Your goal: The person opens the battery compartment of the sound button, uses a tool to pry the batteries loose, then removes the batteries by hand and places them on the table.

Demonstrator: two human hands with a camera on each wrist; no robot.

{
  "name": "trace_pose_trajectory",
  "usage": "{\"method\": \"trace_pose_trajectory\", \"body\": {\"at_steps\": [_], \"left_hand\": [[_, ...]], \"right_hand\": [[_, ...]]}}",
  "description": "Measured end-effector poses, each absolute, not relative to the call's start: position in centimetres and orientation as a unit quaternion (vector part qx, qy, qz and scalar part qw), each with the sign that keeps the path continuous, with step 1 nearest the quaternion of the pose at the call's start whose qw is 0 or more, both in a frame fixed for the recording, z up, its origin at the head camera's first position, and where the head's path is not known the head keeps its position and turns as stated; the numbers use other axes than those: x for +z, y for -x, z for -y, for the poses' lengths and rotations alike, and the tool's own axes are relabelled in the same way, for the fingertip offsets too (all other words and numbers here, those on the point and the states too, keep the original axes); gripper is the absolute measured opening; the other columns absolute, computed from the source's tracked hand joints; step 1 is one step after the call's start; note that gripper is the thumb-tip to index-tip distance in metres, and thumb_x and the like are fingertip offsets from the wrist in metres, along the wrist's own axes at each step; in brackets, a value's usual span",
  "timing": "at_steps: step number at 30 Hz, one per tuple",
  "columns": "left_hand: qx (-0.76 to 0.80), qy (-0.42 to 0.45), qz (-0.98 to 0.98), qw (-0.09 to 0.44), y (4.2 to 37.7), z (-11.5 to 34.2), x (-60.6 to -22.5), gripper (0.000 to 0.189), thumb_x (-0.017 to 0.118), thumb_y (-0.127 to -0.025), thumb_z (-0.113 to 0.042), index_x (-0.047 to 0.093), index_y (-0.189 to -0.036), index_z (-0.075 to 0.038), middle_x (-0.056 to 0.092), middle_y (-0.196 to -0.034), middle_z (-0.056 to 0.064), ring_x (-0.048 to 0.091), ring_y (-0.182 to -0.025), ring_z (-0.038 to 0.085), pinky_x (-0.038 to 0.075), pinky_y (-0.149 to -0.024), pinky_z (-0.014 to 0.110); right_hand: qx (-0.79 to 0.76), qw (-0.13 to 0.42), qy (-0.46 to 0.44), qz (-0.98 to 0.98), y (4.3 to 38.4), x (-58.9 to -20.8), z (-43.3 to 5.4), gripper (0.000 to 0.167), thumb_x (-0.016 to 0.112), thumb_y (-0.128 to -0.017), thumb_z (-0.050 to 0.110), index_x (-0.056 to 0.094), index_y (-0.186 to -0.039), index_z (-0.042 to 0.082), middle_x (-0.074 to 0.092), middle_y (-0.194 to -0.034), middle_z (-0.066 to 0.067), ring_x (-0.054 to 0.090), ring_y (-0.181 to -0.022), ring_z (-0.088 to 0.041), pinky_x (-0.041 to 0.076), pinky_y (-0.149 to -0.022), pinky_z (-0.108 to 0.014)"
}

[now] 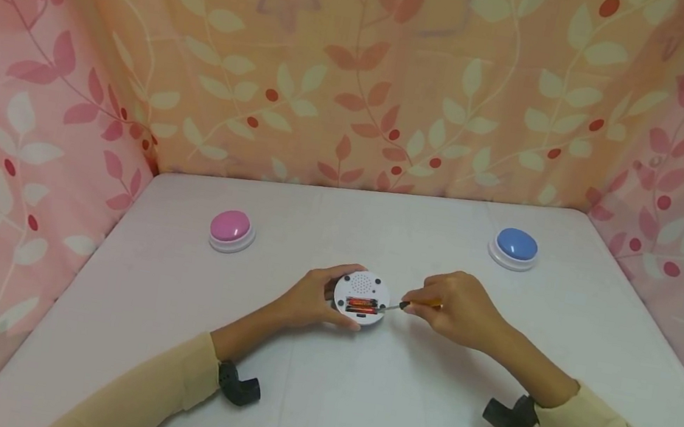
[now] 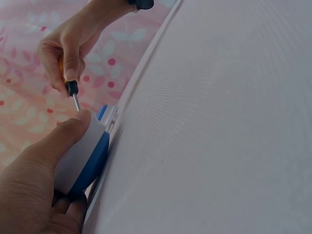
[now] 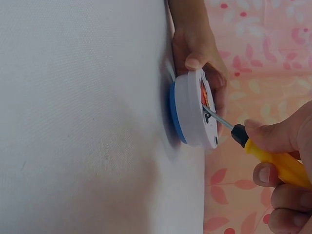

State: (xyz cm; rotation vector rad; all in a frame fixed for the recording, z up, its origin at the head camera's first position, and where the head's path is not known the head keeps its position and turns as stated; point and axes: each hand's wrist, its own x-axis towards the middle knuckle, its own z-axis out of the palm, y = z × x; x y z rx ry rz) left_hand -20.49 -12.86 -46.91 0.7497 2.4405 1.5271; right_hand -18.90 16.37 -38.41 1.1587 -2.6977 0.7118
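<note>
A round white push-button buzzer (image 1: 364,286) lies upside down, its blue cap facing the table. Two orange-red batteries (image 1: 361,306) show in the uncovered compartment on its underside. My left hand (image 1: 311,300) grips the buzzer from the left side, with the thumb (image 2: 68,134) along the near rim. In my right hand (image 1: 457,310) is a screwdriver (image 3: 280,165) with a yellow handle and black collar. Its metal shaft slants down, with the tip right at the edge of the battery compartment, beside the batteries.
A pink-capped buzzer (image 1: 230,226) stands upright at the back left, and a blue-capped one (image 1: 517,244) at the back right. Leaf-patterned cloth (image 1: 360,97) walls in the white table (image 1: 351,409) at the back and sides. Black curved pieces (image 1: 238,385) hang at both wrists.
</note>
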Motion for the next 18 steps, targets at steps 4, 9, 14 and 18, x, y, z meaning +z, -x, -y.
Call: {"method": "trace_pose_trajectory", "body": {"at_steps": [4,9,14,18], "left_hand": [[0.513,-0.256,-0.815,0.084,20.5,12.85,-46.87,0.095,0.096,-0.07,-0.032,0.048,-0.151,-0.021,0.054,-0.147,-0.006,0.055,-0.129,0.012,0.045,-0.108,0.031],[0.523,-0.255,-0.809,0.088,20.51,12.88,-46.84,0.094,0.096,-0.07,-0.028,0.049,-0.151,-0.023,0.053,-0.148,-0.006,0.055,-0.129,0.012,0.045,-0.109,0.032],[0.535,-0.248,-0.802,0.093,20.46,12.81,-46.65,0.096,0.097,-0.068,-0.02,0.049,-0.151,-0.021,0.053,-0.148,-0.004,0.055,-0.129,0.013,0.045,-0.109,0.033],[0.535,-0.243,-0.803,0.096,20.38,12.69,-46.59,0.098,0.096,-0.067,-0.013,0.047,-0.152,-0.017,0.052,-0.15,0.001,0.054,-0.131,0.017,0.044,-0.11,0.036]], "right_hand": [[0.244,0.058,-0.378,0.891,18.91,-38.51,-16.43,0.015,0.086,-0.082,0.016,0.084,-0.096,0.019,0.062,-0.066,0.022,0.046,-0.058,-0.001,0.043,-0.062,-0.028],[0.26,0.047,-0.364,0.893,18.91,-38.64,-16.51,0.014,0.085,-0.082,0.015,0.084,-0.097,0.018,0.062,-0.065,0.019,0.045,-0.057,-0.003,0.042,-0.059,-0.027],[0.282,0.03,-0.352,0.892,19.05,-38.84,-16.64,0.014,0.084,-0.084,0.015,0.084,-0.097,0.017,0.066,-0.066,0.011,0.047,-0.057,-0.006,0.04,-0.052,-0.024],[0.295,0.017,-0.344,0.891,19.09,-38.88,-16.7,0.013,0.083,-0.085,0.015,0.084,-0.098,0.015,0.068,-0.068,0.009,0.05,-0.059,-0.006,0.041,-0.052,-0.024]]}}
